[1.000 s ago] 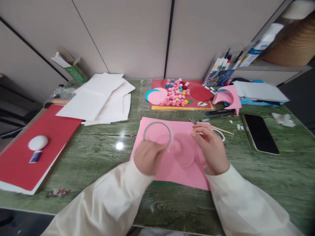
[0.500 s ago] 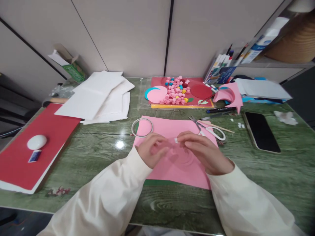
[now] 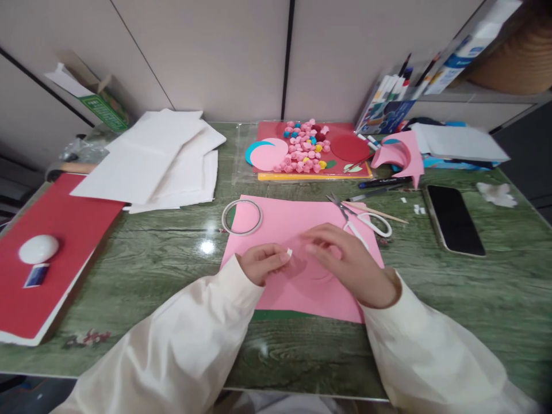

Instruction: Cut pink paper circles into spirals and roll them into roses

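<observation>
1) White tab juts from pinched fingertips of the left hand, toward the right hand; long axis too small to tell
2) Tab sits between both hands, over pink paper
3) Right thumb and fingers stand parted

Green wood-grain table, on it white sheets, a red board and a black phone.

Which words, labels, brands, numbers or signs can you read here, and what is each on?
No text is readable.
Green-and-white cardboard box: printing too blurred.
Blue-and-clear plastic marker pouch: printing too small.
White-and-blue cylindrical bottle: label too blurred.
</observation>
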